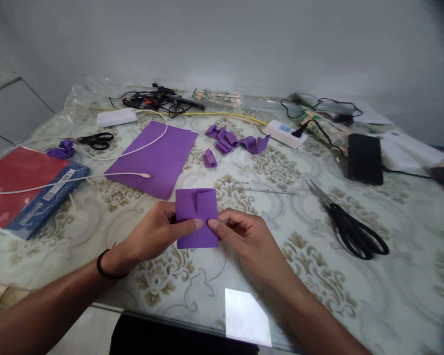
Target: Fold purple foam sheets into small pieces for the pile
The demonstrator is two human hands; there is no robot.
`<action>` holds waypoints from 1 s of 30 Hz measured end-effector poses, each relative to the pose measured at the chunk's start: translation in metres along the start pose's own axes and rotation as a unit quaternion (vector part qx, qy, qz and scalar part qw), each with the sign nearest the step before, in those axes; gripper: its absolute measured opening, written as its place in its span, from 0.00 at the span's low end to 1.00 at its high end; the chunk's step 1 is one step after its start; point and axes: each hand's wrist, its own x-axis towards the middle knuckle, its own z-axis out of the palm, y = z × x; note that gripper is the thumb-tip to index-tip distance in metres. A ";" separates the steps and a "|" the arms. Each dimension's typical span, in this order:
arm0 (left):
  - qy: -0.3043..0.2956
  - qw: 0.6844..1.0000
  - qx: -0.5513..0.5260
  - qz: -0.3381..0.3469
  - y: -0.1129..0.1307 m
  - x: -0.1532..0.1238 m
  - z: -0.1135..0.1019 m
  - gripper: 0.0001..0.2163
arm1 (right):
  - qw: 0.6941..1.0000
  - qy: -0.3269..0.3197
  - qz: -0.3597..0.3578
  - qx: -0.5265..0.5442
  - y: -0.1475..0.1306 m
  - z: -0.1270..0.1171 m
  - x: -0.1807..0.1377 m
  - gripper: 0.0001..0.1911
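Note:
A small folded purple paper [197,217] lies on the table just in front of me, with two flaps folded toward its middle. My left hand [159,234] grips its left edge, thumb pressed on top. My right hand [244,236] pinches its right edge, thumb on the paper and fingers curled under. Both thumbs nearly meet at the paper's centre. A black band circles my left wrist.
A large purple sheet [153,158] lies behind, with a white cable across it. Several folded purple pieces [229,140] sit farther back. Black scissors [350,229] lie at right, smaller scissors [96,140] at left, a red paper pack [22,185], a phone [364,158], a power strip [284,133].

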 end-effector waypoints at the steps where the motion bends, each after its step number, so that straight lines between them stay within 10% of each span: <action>1: 0.000 1.000 -0.006 -0.003 0.000 0.000 0.000 0.08 | 1.000 0.001 0.001 -0.001 0.001 0.000 0.000 0.19; 30: -0.051 0.995 -0.040 -0.073 -0.004 -0.003 0.007 0.09 | 0.998 0.034 -0.058 0.000 -0.001 0.003 -0.001 0.20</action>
